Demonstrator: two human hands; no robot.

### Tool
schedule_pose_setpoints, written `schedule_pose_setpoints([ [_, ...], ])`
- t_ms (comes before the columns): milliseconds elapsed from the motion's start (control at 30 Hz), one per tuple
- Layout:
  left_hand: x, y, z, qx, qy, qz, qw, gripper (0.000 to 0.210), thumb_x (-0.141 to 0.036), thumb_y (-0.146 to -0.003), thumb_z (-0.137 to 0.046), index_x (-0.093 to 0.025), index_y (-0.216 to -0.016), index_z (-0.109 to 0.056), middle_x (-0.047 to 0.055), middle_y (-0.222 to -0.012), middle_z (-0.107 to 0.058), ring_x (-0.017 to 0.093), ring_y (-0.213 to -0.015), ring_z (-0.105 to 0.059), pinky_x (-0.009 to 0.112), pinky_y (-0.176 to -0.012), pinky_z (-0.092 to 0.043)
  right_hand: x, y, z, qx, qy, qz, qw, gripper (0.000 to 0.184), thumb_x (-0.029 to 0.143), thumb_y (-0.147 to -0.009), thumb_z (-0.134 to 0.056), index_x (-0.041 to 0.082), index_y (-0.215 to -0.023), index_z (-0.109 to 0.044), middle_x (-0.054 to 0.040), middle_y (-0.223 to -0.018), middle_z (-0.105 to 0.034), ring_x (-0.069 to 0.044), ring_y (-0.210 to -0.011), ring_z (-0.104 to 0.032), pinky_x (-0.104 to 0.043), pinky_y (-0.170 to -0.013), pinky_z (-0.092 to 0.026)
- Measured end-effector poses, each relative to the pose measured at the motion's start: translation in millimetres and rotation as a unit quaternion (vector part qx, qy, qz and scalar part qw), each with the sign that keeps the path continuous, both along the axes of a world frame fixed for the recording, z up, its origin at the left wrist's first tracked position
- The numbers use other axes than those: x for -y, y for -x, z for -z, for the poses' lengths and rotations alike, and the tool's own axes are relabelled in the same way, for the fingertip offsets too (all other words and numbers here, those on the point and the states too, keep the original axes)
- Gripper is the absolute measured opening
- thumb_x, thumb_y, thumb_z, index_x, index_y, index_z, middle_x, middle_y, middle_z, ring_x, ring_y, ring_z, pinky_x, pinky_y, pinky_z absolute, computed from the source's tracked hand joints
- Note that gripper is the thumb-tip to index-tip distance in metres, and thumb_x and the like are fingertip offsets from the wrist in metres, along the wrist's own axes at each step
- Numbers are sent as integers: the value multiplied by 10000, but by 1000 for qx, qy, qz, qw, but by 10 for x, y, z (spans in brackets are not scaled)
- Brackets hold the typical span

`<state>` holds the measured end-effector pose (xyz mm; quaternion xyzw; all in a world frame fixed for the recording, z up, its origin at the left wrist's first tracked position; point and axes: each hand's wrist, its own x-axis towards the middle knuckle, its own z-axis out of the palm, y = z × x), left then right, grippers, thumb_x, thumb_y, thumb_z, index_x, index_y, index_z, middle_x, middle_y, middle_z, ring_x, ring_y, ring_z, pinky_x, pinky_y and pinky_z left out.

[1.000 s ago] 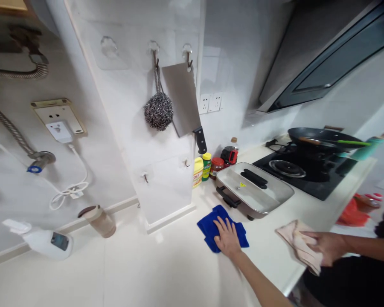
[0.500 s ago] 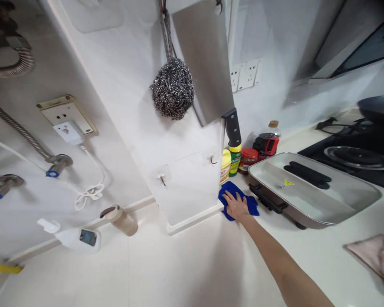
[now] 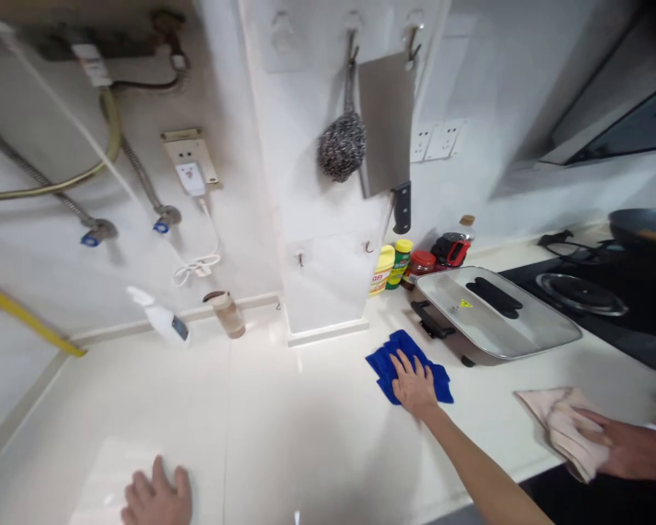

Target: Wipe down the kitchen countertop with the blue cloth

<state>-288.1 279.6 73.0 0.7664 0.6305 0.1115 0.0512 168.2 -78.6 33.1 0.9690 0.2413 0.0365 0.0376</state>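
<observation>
My right hand [image 3: 414, 385] lies on a crumpled blue cloth [image 3: 387, 362] on the white counter. Its fingers are spread and stretched out over the fabric, pressing it against the surface. The cloth sits in front of the wall pillar, to the left of a rectangular electric pan [image 3: 547, 341] with black handles. At the bottom left, my left hand [image 3: 157, 499] is open, fingers apart, over the counter and partly cut off by the frame edge. Nothing shows in it.
At right, another person's hand [image 3: 615, 446] holds a pale pink cloth [image 3: 565, 419]. A cleaver [image 3: 387, 124] and steel scrubber [image 3: 342, 147] hang on the pillar [image 3: 328, 292]. Bottles and jars [image 3: 420, 267] stand behind the pan. A spray bottle [image 3: 164, 321] and brown container [image 3: 229, 315] stand back left.
My right hand and the blue cloth have come away from the pillar's base, toward me. My left hand and another person's hand on the pink cloth have come into view. The camera view has shifted.
</observation>
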Motion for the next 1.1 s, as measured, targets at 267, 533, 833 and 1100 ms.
schedule_pose_setpoints([
  [267, 172, 32, -86, 48, -21, 17, 998, 674, -402, -921, -286, -29, -1468, -412, 318, -1592, -260, 441, -1518, -148, 636, -1185, -186, 529, 1344, 161, 66, -3, -37, 997, 646, 273, -897, -346, 197, -1539, -351, -46, -1641, -238, -410, -1444, -262, -611, -1152, -247],
  [533, 105, 299, 82, 48, 52, 73, 995, 732, -482, -918, -361, -58, -1515, -345, 296, -1640, -152, 443, -1533, -73, 617, -1207, -136, -345, 2544, 7, -19, -72, -99, 992, 735, 353, -849, -435, 151, -1546, -320, -142, -1641, -206, -504, -1455, -164, -735, -1114, -174],
  [833, -97, 616, -39, 6, 86, 117, 989, 667, -500, -951, -263, -152, -1505, -393, 238, -1649, -178, 395, -1541, -99, 574, -1226, -106, -680, 3198, -239, -156, -100, -343, 921, 600, 407, -978, -413, 333, -1558, -274, 28, -1673, -97, -406, -1510, -50, -683, -1202, -115],
  [1100, -155, 849, 14, 4, 67, 50, 996, 761, -639, -920, -191, -204, -1518, -370, 208, -1659, -144, 466, -1522, -72, 612, -1204, -101, 618, 2361, -35, -35, -63, -159, 985, 553, 275, -976, -309, 291, -1525, -372, 25, -1636, -256, -313, -1501, -182, -583, -1212, -210],
])
